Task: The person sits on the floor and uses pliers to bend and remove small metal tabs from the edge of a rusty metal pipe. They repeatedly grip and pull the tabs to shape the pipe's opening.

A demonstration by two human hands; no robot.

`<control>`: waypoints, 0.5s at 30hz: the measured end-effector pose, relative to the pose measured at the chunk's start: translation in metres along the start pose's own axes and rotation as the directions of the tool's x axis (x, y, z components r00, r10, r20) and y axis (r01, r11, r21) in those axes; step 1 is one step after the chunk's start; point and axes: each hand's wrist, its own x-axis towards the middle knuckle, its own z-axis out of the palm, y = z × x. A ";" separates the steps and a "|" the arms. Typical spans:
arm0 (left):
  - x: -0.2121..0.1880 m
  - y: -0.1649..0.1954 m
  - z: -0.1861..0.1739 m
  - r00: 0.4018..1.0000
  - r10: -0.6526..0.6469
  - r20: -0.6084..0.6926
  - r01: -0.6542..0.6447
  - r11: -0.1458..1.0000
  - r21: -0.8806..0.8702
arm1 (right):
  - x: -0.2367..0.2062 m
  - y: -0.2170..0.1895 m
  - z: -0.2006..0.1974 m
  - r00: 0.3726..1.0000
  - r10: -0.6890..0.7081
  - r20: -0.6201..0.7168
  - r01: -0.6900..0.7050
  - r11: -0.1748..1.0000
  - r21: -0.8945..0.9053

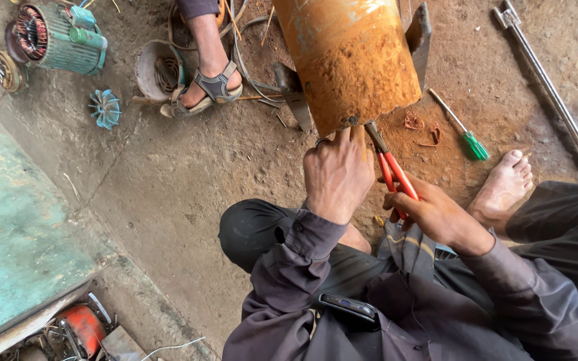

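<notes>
Under rusty cylinder (349, 60), hands (369, 187) gripping pliers (391, 170)

The person wears a dark grey-purple button shirt, its long sleeves ending in buttoned cuffs — one button shows on the left cuff (302, 227). A dark phone (348, 309) pokes from the chest pocket at 6 o'clock. Dark trousers (252, 227); the right foot (503, 187), at 3 o'clock, is bare.

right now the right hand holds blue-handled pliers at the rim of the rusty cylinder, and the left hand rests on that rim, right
Not quite: the head view shows the pliers have red handles, not blue. The rest holds: the right hand grips them at the rim of the rusty cylinder, and the left hand rests on that rim.
</notes>
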 end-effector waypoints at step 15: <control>0.007 -0.015 0.015 0.992 0.035 0.123 -0.028 0.998 -0.061 | -0.014 -0.021 -0.022 0.998 0.053 0.023 -0.049 0.988 -0.145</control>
